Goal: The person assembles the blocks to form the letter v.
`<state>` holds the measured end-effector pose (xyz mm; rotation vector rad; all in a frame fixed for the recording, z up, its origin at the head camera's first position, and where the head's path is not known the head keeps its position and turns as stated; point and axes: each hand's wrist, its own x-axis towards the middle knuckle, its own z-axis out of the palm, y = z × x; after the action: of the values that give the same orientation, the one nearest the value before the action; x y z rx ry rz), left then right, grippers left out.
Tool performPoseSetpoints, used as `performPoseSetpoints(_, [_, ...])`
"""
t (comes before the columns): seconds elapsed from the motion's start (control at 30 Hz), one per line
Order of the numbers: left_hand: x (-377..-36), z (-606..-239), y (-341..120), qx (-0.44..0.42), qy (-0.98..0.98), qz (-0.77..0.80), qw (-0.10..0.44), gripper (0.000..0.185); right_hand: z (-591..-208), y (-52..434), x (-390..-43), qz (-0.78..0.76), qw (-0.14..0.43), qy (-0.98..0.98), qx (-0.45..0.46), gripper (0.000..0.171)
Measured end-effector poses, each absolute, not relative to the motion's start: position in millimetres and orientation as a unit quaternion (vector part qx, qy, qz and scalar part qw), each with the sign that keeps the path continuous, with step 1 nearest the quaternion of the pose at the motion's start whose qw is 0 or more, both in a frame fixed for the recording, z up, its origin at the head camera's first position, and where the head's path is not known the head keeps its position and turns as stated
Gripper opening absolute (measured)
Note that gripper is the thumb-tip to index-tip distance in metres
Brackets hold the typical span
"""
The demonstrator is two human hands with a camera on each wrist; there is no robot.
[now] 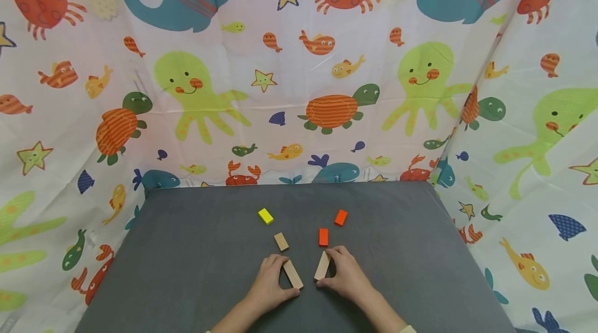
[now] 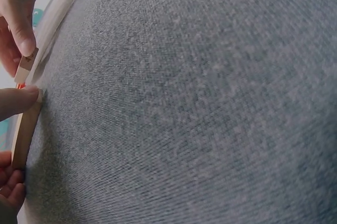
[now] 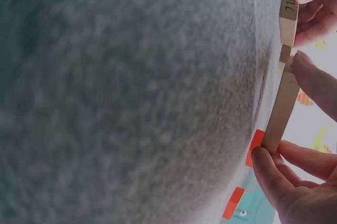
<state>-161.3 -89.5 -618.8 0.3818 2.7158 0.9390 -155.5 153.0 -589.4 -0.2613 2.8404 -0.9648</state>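
My left hand point(image 1: 268, 282) grips a plain wooden block point(image 1: 293, 274) lengthwise, fingers at its far end and thumb at its near end. A similar wooden block point(image 1: 322, 266) is held end to end by my right hand point(image 1: 344, 272). The two blocks slant toward each other at the far side of a V turned upside down is not formed; their near ends lie closer together. In the right wrist view, printed digits mark the end of the left hand's block point(image 3: 288, 18). Beyond the left block lies a loose wooden block point(image 1: 281, 241); an orange-red block point(image 1: 323, 237) lies beyond the right one.
Farther back on the grey cloth-covered table point(image 1: 196, 260) lie a yellow block point(image 1: 266, 216) and a second orange-red block point(image 1: 341, 217). A sea-animal curtain point(image 1: 289, 115) rises behind the table's back edge and along both sides.
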Motion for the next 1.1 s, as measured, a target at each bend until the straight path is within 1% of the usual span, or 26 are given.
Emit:
performPoseSetpoints(0.3, [-160,-619,-89,0.13,0.931,0.321,0.117,0.082,-591,146,-153,-0.321,0.058,0.941,-0.09,0.085])
performPoseSetpoints(0.73, [-159,-622,-91,0.134,0.929,0.327,0.111,0.082,-597,135,-152,-0.318,0.079,0.94,-0.097,0.085])
performPoseSetpoints(1.1, [-159,-621,-91,0.139,0.929,0.327,0.107,0.081,-597,127,-150,-0.312,0.064,0.942,-0.11,0.082])
